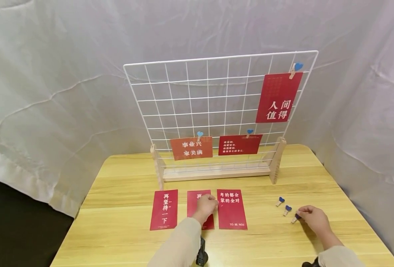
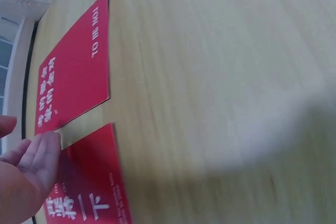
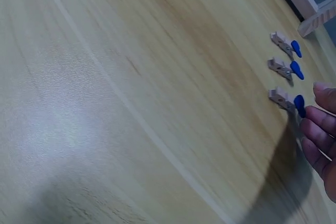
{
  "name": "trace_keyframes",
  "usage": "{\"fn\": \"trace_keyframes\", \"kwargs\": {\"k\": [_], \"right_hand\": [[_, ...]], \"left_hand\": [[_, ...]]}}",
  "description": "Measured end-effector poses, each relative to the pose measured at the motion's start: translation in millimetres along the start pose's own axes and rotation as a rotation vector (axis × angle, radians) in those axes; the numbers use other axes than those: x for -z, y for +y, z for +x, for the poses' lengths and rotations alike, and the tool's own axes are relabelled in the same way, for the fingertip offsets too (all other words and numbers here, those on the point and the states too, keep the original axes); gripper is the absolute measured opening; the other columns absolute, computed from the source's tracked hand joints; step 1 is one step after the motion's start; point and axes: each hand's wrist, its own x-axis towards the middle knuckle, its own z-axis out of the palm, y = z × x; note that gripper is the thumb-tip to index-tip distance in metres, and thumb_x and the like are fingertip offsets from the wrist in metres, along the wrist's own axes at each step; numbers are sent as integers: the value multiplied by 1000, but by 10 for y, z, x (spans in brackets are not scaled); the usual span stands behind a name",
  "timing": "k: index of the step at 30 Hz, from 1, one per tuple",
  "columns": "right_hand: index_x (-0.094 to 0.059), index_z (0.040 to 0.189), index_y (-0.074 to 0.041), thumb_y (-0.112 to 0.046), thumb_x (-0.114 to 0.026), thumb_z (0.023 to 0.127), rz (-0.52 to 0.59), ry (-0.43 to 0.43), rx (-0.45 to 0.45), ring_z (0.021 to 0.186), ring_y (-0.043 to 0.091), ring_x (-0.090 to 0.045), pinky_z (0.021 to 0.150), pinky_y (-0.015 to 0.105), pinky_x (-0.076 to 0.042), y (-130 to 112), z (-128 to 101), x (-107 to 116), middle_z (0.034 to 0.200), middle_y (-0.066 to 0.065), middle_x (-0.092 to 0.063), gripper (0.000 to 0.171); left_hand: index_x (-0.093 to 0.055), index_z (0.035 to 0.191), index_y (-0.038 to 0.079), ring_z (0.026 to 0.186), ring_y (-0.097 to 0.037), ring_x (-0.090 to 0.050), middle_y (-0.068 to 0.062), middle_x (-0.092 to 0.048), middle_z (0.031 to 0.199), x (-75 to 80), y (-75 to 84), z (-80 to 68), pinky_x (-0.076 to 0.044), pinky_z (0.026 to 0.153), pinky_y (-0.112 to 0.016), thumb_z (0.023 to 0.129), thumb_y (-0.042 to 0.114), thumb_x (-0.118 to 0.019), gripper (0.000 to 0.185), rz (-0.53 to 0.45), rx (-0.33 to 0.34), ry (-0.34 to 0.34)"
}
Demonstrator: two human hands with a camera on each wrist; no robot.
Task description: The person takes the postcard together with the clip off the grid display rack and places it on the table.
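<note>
The middle red card (image 1: 197, 207) is half covered by the left hand (image 1: 206, 207), its characters mostly hidden. The small print on the upper right card (image 1: 277, 97) cannot be read.

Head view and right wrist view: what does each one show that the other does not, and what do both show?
Only the head view shows the wire grid with three red cards clipped on it, three red cards lying on the table, and the left hand on the middle card. Only the right wrist view shows the fingertips close to the nearest clip, seemingly just short of it. Both show three blue-heart clips in a row and the right hand.
</note>
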Motion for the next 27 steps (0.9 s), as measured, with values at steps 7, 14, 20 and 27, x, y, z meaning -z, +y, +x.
{"fn": "trace_keyframes", "kwargs": {"k": [7, 14, 20, 27], "right_hand": [[-54, 98, 8, -29, -52, 85, 12, 31, 47, 76, 23, -51, 58, 29, -42, -9, 119, 94, 88, 17, -59, 40], [-54, 106, -5, -50, -46, 82, 23, 102, 150, 80, 16, -55, 62, 28, -47, 577, 828, -45, 94, 10, -59, 52], [-53, 110, -11, -53, -47, 80, 49, 135, 216, 87, 25, -54, 69, 39, -47, 732, 1265, -35, 100, 10, -57, 51], [-54, 112, -8, -44, -52, 82, 117, 59, 234, 91, 24, -51, 64, 45, -44, -249, 960, 369, 104, 11, -56, 47]], "left_hand": [[-53, 105, -7, 77, -28, -56, -8, -57, 82, 69, 180, 48, -48, 64, -37, 81, 5, -55, 27, -60, -56, -19], [-53, 106, -6, 79, -22, -55, -8, -57, 85, 117, 458, 52, -49, 70, -34, 83, 6, -53, 27, -146, -95, -69], [-53, 108, -5, 87, -25, -55, -12, -57, 92, 119, 715, 24, -48, 73, -33, 84, 7, -52, 27, -217, -159, -106], [-54, 108, -3, 87, -24, -56, -16, -57, 95, 123, 989, 6, -48, 74, -31, 84, 6, -51, 25, -268, -197, -112]]}}
